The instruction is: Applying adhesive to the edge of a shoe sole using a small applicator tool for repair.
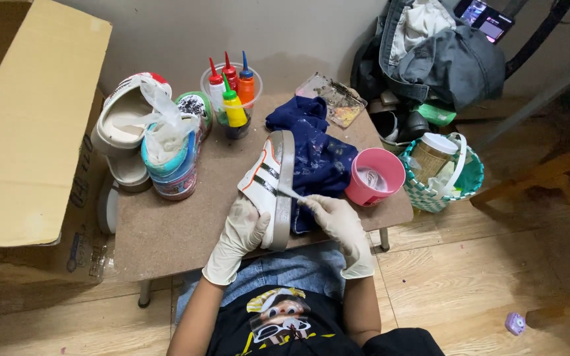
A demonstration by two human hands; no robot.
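Sneaker [268, 188], white with dark stripes, stands on its side at the near edge of the low table [166, 231], my gloved left hand [242, 231] clasped round its upper. Right hand [338, 221], just right of the sneaker, pinches a small brush [289, 192] against the grey sole: sole-scrubbing stage, I judge, calling next for steady strokes along the rim. Blue cloth [318, 155] and pink cup [374, 177] lie right of the sneaker, squeeze bottles [232, 92] beyond it.

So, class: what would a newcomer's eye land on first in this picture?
The gloved left hand steadies a white sneaker with black stripes on its side at the table's front, while the gloved right hand works a small brush along its grey sole. Behind, a clear tub of bright squeeze bottles stands out.
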